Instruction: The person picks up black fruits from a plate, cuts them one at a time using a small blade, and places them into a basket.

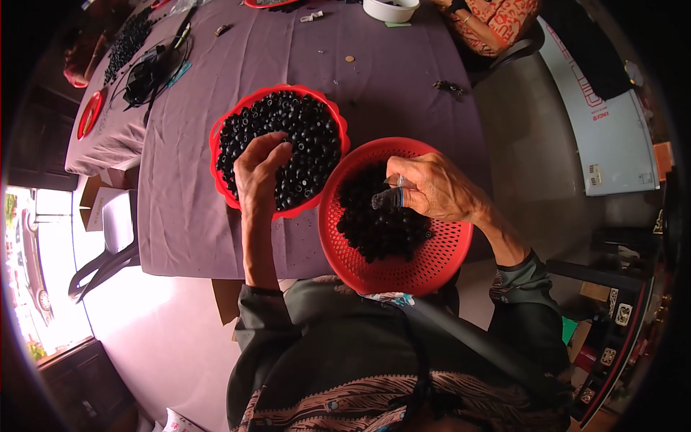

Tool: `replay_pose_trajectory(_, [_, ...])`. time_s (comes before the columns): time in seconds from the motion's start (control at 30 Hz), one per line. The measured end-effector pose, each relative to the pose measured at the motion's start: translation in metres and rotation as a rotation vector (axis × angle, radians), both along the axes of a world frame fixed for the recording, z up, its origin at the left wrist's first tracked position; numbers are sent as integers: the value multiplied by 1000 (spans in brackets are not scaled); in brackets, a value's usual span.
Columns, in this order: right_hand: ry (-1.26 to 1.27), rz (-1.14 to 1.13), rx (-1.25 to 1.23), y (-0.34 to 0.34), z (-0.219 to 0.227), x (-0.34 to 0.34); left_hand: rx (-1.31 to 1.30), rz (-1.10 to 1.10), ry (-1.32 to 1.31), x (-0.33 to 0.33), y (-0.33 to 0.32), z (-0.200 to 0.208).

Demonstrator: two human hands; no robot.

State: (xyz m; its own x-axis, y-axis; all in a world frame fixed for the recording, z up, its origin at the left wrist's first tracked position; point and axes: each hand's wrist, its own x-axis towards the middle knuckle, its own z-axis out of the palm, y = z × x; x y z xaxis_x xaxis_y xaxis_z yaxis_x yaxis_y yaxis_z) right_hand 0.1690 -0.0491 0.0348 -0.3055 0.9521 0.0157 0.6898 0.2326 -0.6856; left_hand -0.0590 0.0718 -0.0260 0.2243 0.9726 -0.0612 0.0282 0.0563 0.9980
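A red scalloped basin (216,170) on the table is full of small, shiny black round pieces (306,140), some with ring-like openings. Above them is my left hand (258,167), thumb and forefinger brought together; whatever lies between the fingertips is too small to make out. To the right, a red perforated colander (448,248) holds a heap of duller small black pieces (381,234). My right hand (435,189) is over this heap, its fingers curled in a pinch. One fingertip has a dark cover (387,199), and a small pale bit shows beside it, its kind unclear.
A purple cloth covers the table (403,93). Toward the far side are a white bowl (391,10), a black cable bundle (144,79) and a red plate (91,114). Another person's arm (486,32) rests at the far right. The colander overhangs the near table edge, close to my body.
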Motion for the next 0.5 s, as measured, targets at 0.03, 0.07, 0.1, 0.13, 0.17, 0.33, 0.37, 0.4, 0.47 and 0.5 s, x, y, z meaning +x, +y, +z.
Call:
replay_pose_trajectory(0.03, [39, -9, -4, 2, 1, -1, -157, -33, -297, 2, -4, -2])
replay_pose_trajectory(0.07, [41, -9, 0, 5, 2, -5, -153, -33, -295, 3, -9, -1])
replay_pose_trajectory(0.1, [75, 4, 115, 9, 3, -9, -205, -134, -617, 7, -15, 1])
replay_pose_trajectory(0.13, [109, 16, 231, 13, 5, -13, -257, -238, -939, 10, -22, 3])
replay_pose_trajectory(0.17, [70, 11, 179, 16, 11, -15, -263, -305, -1017, 15, -27, 5])
replay_pose_trajectory(0.33, [55, -64, 262, 23, 19, -22, -318, -362, -1106, 36, -53, 21])
replay_pose_trajectory(0.37, [107, -75, 299, 23, 20, -24, -310, -385, -1114, 38, -55, 23])
replay_pose_trajectory(0.4, [160, -86, 336, 23, 21, -24, -302, -407, -1122, 40, -57, 24])
replay_pose_trajectory(0.47, [189, -96, 366, 19, 22, -24, -307, -430, -1127, 42, -57, 22])
replay_pose_trajectory(0.5, [219, -104, 393, 18, 23, -24, -312, -448, -1133, 43, -57, 22])
